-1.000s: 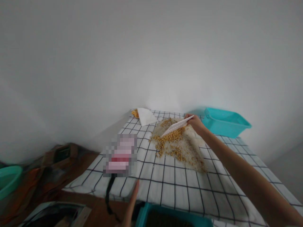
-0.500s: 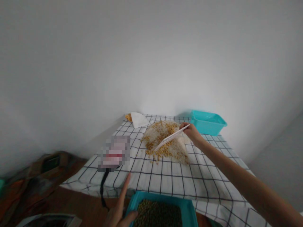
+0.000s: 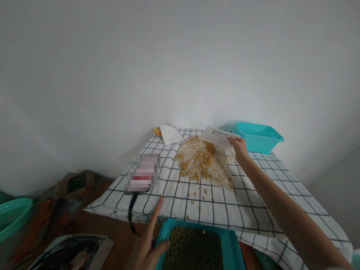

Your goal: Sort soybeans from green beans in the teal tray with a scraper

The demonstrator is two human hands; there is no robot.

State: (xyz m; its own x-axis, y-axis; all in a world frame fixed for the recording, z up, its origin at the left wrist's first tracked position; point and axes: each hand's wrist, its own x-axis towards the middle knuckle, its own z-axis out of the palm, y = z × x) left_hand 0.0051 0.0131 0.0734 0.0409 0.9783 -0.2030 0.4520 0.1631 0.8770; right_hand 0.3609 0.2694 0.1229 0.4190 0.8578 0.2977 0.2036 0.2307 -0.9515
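My right hand (image 3: 239, 147) grips the near right end of a white slotted plastic basket (image 3: 218, 138), which is tilted over the back of a spread pile. In that pile, yellow soybeans (image 3: 204, 159) lie over pale, rice-like grains (image 3: 194, 145), with a few stray beans in front. At the near table edge, a teal basin (image 3: 240, 251) holds dark green beans (image 3: 194, 249). Beside its left rim is my left hand (image 3: 149, 243), open, index finger stretched forward and thumb over the rim. Its other fingers are hidden.
A turquoise basin (image 3: 258, 142) stands at the back right of the checked tablecloth (image 3: 180, 198). A white cloth (image 3: 170, 135) lies at the back left. Nearer is a blurred pinkish item (image 3: 143, 174) with a black strap. Boxes (image 3: 75, 183) and a green tub (image 3: 15, 215) are lower left.
My right hand has moved the white basket from the middle of the pile to its back right, turning it. More loose soybeans show at the front. The view has shifted slightly.
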